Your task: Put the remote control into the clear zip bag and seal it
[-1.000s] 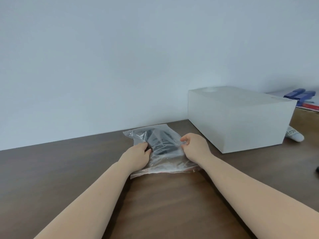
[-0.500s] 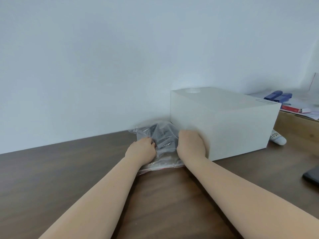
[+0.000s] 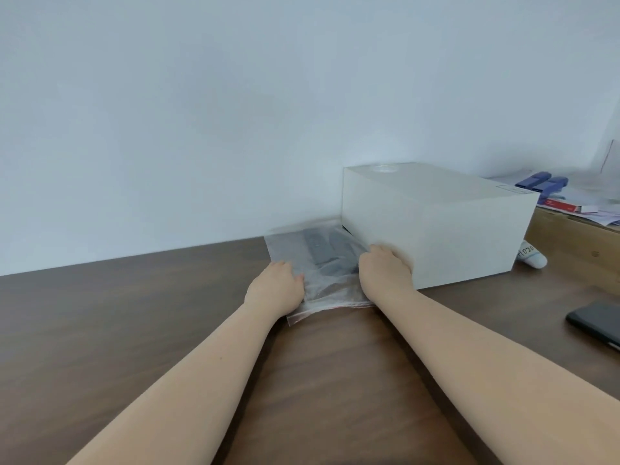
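The clear zip bag (image 3: pixel 330 290) lies flat on the dark wooden table, its red zip edge toward me, pushed back near the wall and against the white box. Dark remote controls (image 3: pixel 322 251) show through the plastic inside it. My left hand (image 3: pixel 275 290) rests on the bag's left side with fingers curled down on it. My right hand (image 3: pixel 384 271) presses on the bag's right side, right beside the box. Both hands lie on the bag; whether they pinch it is hidden.
A large white box (image 3: pixel 432 223) stands just right of the bag. Behind it lie a white remote (image 3: pixel 531 256), papers and blue staplers (image 3: pixel 543 184). A black phone (image 3: pixel 597 322) lies at the right edge. The dark table (image 3: pixel 134 330) stretches left and toward me.
The bag has been slid back toward the wall and box and now lies flatter. My hands moved apart to its two sides; the view shifted so the phone shows more.
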The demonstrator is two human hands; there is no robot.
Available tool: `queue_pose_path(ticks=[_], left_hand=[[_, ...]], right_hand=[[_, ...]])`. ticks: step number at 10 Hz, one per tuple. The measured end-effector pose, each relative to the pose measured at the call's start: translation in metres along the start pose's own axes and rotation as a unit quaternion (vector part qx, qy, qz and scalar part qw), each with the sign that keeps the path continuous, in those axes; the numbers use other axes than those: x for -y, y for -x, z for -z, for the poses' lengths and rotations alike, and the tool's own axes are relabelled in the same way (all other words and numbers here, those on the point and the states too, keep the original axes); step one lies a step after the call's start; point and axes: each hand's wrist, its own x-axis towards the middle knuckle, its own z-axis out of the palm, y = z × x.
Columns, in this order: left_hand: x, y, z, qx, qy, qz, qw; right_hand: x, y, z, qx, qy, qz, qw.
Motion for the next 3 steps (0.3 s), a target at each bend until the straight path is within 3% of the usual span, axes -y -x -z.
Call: queue_pose_path(ticks=[3], left_hand=[[0.018,0.056,0.016,-0.016,0.016,0.031,0.999]], right_hand=[[-0.009,0.036,0.011,0.000,0.000,0.011,1.000]])
